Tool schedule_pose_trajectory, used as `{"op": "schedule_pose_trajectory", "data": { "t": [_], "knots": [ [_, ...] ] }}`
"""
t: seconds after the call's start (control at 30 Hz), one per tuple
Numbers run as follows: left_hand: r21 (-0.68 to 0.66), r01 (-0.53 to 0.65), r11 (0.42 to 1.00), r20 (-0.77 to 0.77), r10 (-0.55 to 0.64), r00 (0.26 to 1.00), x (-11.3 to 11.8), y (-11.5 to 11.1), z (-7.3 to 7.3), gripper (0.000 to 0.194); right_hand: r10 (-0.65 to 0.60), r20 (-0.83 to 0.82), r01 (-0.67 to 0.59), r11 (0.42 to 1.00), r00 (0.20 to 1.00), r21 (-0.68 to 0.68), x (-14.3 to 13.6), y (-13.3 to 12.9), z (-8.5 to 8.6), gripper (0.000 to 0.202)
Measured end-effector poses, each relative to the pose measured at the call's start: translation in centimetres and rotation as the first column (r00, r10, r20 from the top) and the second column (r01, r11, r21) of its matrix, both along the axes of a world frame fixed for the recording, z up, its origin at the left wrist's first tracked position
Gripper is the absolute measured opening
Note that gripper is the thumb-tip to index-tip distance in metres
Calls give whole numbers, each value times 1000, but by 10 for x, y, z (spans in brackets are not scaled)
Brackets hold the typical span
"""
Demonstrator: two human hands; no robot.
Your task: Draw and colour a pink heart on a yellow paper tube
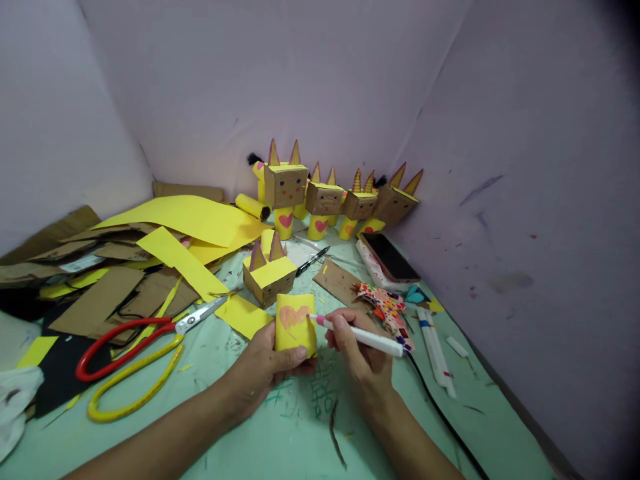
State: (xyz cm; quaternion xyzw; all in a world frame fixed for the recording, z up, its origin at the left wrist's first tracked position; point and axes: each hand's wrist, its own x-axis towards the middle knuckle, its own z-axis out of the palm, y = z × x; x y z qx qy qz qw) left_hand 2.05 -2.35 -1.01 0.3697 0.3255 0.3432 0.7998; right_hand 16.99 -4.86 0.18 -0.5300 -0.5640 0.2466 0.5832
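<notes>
My left hand point(267, 367) grips a small yellow paper tube point(296, 337) by its lower part, thumb across the front. An orange-pink heart point(294, 319) is drawn on the tube's side. In my right hand point(363, 353) is a white marker point(373, 339) with a pink tip end, which touches or nearly touches the heart's right edge. A black cord point(443, 417) starts by the marker's rear; I cannot tell whether it is attached. Just behind the tube sits a cardboard box head point(270, 280) with a yellow top and two pointed ears.
Red-and-yellow-handled scissors point(185, 323) lie at left, beside stacked cardboard and yellow paper point(185, 217). Several box-headed figures point(285, 187) stand along the back wall. A black pen point(313, 261), a phone point(390, 257), patterned scraps point(383, 303) and white markers point(436, 350) lie behind and right.
</notes>
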Motion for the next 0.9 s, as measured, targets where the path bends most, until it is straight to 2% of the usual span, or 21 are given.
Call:
{"op": "schedule_pose_trajectory", "data": {
  "t": [0.4, 0.9],
  "knots": [
    [7, -13, 1000, -3, 13, 1000, 1, 0, 0, 57, -10, -59, 8, 999, 998, -37, 1, 2, -4, 27],
    [15, 7, 1000, 0, -7, 1000, 0, 0, 1, 59, 0, -55, 0, 1000, 999, -3, 0, 3, -2, 23]
  ]
}}
